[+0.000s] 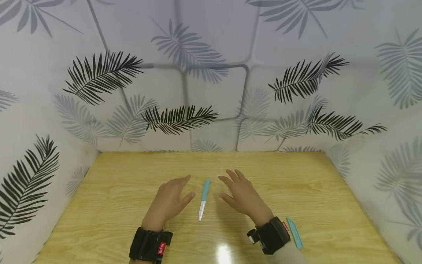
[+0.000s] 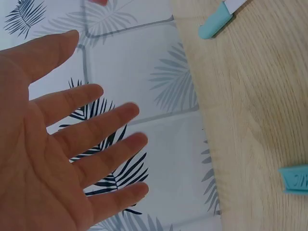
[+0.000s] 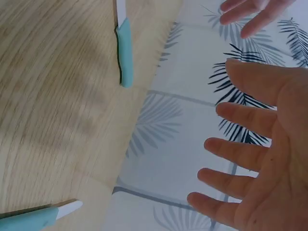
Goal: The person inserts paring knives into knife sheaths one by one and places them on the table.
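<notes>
A small knife [image 1: 203,200] with a teal handle and white blade lies on the wooden table between my hands. My left hand [image 1: 168,201] hovers left of it, fingers spread and palm bare in the left wrist view. On the other side, my right hand [image 1: 244,198] is also raised with loosely spread fingers, touching nothing. In the right wrist view a second teal object [image 3: 29,220] with a whitish tip lies at the lower left; my right hand mostly hides it from the head view. Part of a teal piece with markings [image 2: 295,179] shows in the left wrist view, its kind unclear.
A teal blade cover [image 1: 295,233] lies on the table [image 1: 316,190] beside my right wristband. Leaf-patterned cloth [image 1: 214,135] hangs behind the table and along both sides. Black bands with cameras wrap both wrists.
</notes>
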